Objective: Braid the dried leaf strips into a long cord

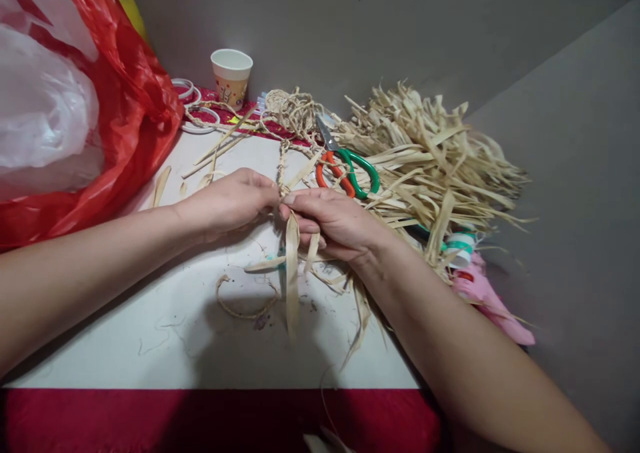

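My left hand [243, 196] and my right hand [330, 220] meet above the middle of the white board. Both pinch the lower end of a braided straw cord [281, 163], which runs up from my fingers toward a tangled coil of cord [295, 112]. Loose flat straw strips [292, 266] hang below the pinch, one long and others shorter. My fingertips hide the exact spot where cord and strips join. Just beyond my right hand lie scissors [357, 173] with one orange and one green handle.
A heap of dry straw strips [425, 146] spreads at the right. At the back stand a paper cup [233, 80] and white rings [200, 121]. A red plastic bag [135, 140] fills the left. A curved piece of cord [245, 315] lies on the white board [125, 346].
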### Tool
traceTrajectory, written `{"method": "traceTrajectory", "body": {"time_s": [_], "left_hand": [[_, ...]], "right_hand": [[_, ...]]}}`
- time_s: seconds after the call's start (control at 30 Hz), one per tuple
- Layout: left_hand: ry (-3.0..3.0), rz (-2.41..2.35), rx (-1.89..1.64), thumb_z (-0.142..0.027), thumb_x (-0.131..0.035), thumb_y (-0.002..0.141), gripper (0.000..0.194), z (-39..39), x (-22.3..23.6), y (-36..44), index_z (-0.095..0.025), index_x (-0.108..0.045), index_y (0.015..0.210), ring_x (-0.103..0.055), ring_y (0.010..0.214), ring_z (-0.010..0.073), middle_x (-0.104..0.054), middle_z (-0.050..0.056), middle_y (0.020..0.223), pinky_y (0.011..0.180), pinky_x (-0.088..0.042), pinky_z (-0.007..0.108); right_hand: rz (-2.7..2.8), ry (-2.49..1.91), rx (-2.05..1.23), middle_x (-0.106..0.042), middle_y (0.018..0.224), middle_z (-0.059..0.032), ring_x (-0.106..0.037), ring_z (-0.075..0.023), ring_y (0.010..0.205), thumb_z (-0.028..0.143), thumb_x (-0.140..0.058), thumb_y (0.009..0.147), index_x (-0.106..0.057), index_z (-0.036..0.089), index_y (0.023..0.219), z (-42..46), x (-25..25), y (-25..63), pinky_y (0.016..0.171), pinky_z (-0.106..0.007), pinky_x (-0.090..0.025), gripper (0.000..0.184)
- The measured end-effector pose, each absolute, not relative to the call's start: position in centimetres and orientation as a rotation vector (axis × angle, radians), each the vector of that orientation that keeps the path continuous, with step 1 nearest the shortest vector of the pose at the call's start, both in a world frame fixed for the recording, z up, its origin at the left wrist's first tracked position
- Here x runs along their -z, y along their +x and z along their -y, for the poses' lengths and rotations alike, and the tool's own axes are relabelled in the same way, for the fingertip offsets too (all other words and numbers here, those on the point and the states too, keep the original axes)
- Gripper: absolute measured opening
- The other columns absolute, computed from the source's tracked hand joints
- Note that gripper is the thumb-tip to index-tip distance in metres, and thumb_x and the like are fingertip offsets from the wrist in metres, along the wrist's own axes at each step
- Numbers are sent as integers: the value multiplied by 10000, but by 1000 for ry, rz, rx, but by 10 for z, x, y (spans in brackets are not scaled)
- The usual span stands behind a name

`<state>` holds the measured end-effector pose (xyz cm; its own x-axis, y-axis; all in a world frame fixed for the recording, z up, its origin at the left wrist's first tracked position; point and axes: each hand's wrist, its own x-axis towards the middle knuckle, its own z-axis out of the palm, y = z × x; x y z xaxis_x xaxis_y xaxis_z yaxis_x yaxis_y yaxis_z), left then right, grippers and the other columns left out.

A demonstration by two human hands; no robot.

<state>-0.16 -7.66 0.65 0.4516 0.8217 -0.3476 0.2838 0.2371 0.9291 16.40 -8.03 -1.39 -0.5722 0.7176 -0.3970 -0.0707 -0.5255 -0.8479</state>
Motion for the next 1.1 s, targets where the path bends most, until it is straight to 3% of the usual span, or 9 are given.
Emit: {"method": "traceTrajectory", "body": {"time_s": [0.27, 0.67, 0.93, 1.1], "left_hand": [[1619, -1200, -401, -230, -531, 753, 156, 69, -7, -8, -137, -635, 684, -321, 423, 50, -465, -34, 498, 445, -210, 215], [1404, -1111, -331, -258, -519, 793, 175, 66, 4, -8, -168, -574, 654, -216, 337, 42, -302, -75, 426, 406, -120, 250], [1546, -1164, -413, -234, -540, 779, 202, 69, 5, -8, -172, -504, 590, -248, 370, 33, -345, -75, 446, 418, -158, 231], [1641, -1183, -461, -205, -548, 754, 197, 71, 5, -6, -157, -523, 564, -320, 421, 40, -425, -55, 477, 438, -201, 217]], "right_hand": [[1297, -1065, -2117, -327, 418, 89, -246, -41, 331, 247, -464, 898, -527, 146, 712, 79, 13, 169, 333, -154, -201, 221], [1932, -1187, -1639, -353, 465, 77, -276, -43, 398, 227, -435, 916, -564, 119, 754, 81, 8, 172, 392, -176, -200, 234], [1912, -1378, -1452, -405, 460, 65, -316, -34, 386, 241, -500, 874, -475, 151, 631, 83, 2, 174, 377, -166, -228, 261], [1693, -1494, -1599, -434, 409, 61, -353, -58, 300, 204, -434, 875, -525, 161, 691, 91, -2, 163, 314, -171, -242, 210]]}}
